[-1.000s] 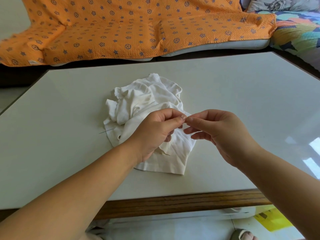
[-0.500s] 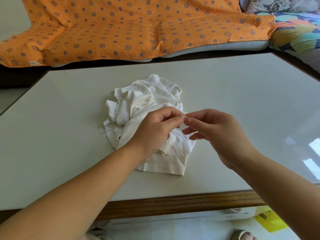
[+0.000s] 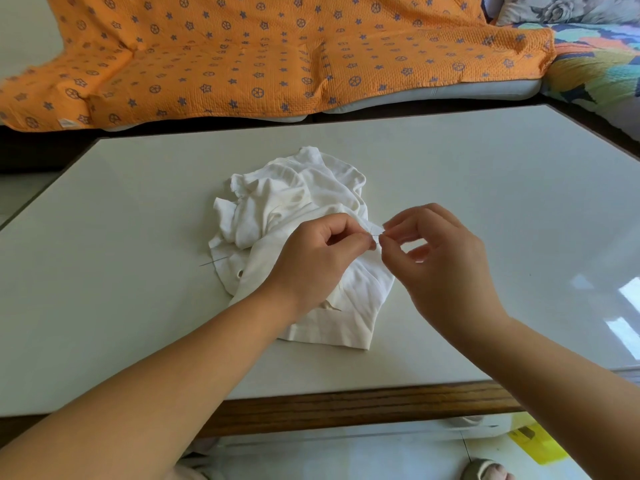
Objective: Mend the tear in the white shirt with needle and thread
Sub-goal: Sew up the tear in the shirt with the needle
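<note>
The white shirt [image 3: 298, 199] lies crumpled in the middle of the table, with a small hole near its lower left edge. A thin needle [image 3: 212, 261] sticks out flat from the shirt's left side, apart from both hands. My left hand [image 3: 311, 258] rests over the shirt with fingers curled and pinches a fine dark thread [image 3: 377, 235] between thumb and forefinger. My right hand [image 3: 436, 258] pinches the same thread just to the right, its other fingers loosely spread. The fingertips of the two hands are almost touching.
The white table [image 3: 485, 188] has a wooden front edge [image 3: 346, 407]. Behind it an orange patterned blanket [image 3: 263, 53] covers a sofa, with a colourful cushion [image 3: 595, 60] at the right. A yellow object [image 3: 536, 441] lies on the floor below.
My hands have drawn slightly apart, and a short length of thread now shows between the fingertips. The shirt and needle have not moved.
</note>
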The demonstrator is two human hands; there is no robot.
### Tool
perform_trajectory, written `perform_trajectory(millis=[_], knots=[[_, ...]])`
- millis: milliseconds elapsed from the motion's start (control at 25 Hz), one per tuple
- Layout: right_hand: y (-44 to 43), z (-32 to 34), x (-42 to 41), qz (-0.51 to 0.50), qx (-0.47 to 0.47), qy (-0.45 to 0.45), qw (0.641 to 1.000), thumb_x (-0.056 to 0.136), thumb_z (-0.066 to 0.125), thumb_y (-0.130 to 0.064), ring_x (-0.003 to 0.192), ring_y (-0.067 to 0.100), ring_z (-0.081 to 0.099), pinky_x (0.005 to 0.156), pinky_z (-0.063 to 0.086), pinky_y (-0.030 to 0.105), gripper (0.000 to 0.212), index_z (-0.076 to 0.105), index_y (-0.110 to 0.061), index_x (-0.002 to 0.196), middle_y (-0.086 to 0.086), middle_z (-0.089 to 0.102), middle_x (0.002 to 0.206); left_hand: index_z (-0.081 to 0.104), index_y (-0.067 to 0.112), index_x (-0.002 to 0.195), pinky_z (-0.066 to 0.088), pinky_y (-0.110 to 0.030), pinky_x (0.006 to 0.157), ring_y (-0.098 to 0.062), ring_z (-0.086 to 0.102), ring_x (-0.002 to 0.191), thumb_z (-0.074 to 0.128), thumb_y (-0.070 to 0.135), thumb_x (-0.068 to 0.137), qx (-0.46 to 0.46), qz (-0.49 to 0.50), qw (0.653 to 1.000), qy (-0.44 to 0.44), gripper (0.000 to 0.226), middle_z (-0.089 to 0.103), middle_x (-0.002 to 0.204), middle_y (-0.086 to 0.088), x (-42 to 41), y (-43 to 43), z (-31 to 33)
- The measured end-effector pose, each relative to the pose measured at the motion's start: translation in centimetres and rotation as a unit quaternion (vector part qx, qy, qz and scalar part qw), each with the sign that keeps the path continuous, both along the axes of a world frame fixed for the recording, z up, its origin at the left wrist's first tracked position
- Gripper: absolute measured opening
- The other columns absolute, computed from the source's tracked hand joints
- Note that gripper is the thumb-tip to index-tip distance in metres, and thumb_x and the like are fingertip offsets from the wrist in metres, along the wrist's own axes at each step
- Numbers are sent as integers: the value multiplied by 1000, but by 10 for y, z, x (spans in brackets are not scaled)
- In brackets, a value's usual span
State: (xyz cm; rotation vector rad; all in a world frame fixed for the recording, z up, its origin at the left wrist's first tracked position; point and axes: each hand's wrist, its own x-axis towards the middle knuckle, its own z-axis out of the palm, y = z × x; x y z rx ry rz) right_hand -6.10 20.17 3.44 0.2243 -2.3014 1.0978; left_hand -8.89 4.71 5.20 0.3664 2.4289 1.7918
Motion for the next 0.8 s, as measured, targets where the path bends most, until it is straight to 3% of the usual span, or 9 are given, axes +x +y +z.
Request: perform_trajectory(millis=[120, 240, 360, 640, 800], knots=[[5, -3, -2, 46, 83, 66, 993, 85, 65, -15, 67, 13, 64, 58, 54, 30, 10, 62, -9, 79, -4, 65, 104, 66, 15, 70, 35, -23, 68, 1, 47, 54, 60, 13, 92, 16, -14, 999, -28, 23, 52, 51, 20, -1, 0, 4], [10, 1, -4, 75, 110, 88, 987, 84, 67, -10, 66, 15, 65, 57, 54, 32, 9, 61, -6, 78, -2, 65, 108, 66, 19, 64, 34, -26, 62, -11, 38, 60, 62, 22, 83, 29, -34, 998, -53, 20, 45, 54, 13, -4, -2, 3], [11, 4, -4, 83, 126, 87, 985, 83, 67, -10, 65, 16, 65, 58, 53, 29, 9, 61, -7, 77, -2, 66, 104, 66, 21, 62, 35, -22, 57, -12, 36, 59, 59, 28, 75, 29, -58, 996, -66, 17, 39, 59, 2, -4, -3, 3], [12, 4, -4, 106, 119, 80, 984, 82, 68, -8, 64, 15, 63, 56, 54, 31, 10, 60, -8, 76, 0, 67, 84, 66, 22, 57, 34, -21, 54, -8, 35, 53, 58, 24, 77, 51, -90, 990, -94, 21, 37, 55, 5, -5, -5, 3], [11, 5, -3, 111, 100, 63, 987, 79, 71, -1, 63, 13, 62, 58, 52, 26, 16, 58, -9, 74, -1, 66, 78, 68, 24, 58, 36, -22, 57, -8, 37, 54, 60, 24, 77, 48, -98, 989, -99, 20, 40, 56, 5, -5, -5, 4]])
